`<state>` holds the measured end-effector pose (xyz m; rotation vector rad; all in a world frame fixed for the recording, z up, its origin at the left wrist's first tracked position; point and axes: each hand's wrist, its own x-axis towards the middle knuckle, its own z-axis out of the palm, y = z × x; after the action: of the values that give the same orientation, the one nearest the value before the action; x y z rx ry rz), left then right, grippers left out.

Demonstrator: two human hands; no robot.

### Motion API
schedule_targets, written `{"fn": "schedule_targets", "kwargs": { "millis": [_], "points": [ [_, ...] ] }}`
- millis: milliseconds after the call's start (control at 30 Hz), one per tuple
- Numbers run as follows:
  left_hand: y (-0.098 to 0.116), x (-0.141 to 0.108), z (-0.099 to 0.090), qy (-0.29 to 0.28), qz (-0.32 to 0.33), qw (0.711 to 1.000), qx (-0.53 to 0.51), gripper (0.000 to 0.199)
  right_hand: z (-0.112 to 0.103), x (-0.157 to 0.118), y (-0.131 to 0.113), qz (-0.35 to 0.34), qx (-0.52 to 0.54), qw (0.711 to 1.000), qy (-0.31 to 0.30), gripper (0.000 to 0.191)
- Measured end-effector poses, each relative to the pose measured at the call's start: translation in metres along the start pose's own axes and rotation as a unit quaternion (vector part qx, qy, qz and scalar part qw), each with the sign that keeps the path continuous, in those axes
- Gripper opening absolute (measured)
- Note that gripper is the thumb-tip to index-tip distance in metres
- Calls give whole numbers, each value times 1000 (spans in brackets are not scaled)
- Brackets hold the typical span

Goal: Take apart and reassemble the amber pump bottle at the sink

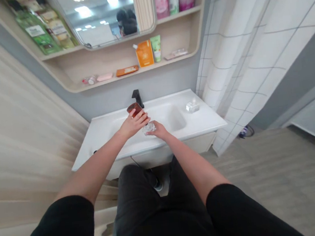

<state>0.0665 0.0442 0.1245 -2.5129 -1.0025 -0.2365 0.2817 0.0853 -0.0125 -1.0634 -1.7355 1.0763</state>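
Over the sink [178,116], my left hand [134,125] is wrapped round a reddish-brown bottle [135,109]. The bottle is tipped, its broad end up near the faucet and its other end pointing down toward my right hand. A small clear container [148,127] sits in the grip of my right hand [159,130], just below the bottle's lower end. Whether the two touch, or whether liquid passes between them, I cannot tell. Behind the bottle stands a black faucet [137,96].
On the counter's right stands a clear bottle [192,106] with a whitish top. Above, a shelf [99,85] holds an orange pouch [145,54], a green-white tube [156,48] and small packages. A mirror [103,16] hangs higher. Curtains [11,112] flank the left, and a white grid-patterned curtain [232,56] the right.
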Motion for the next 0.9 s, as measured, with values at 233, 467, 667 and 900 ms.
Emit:
{"fn": "schedule_targets", "kwargs": {
  "millis": [233, 467, 667, 900],
  "points": [
    [17, -16, 18, 77, -156, 983, -53, 55, 2, 1, 5, -19, 37, 999, -2, 72],
    [28, -71, 82, 260, -539, 744, -298, 88, 4, 4, 13, -14, 51, 999, 8, 71],
    [23, -103, 112, 263, -589, 644, -411, 80, 2, 2, 15, -7, 32, 999, 29, 70],
    [18, -105, 120, 195, -570, 689, -402, 81, -7, -3, 2, 49, -36, 991, 117, 72]
  ]
}}
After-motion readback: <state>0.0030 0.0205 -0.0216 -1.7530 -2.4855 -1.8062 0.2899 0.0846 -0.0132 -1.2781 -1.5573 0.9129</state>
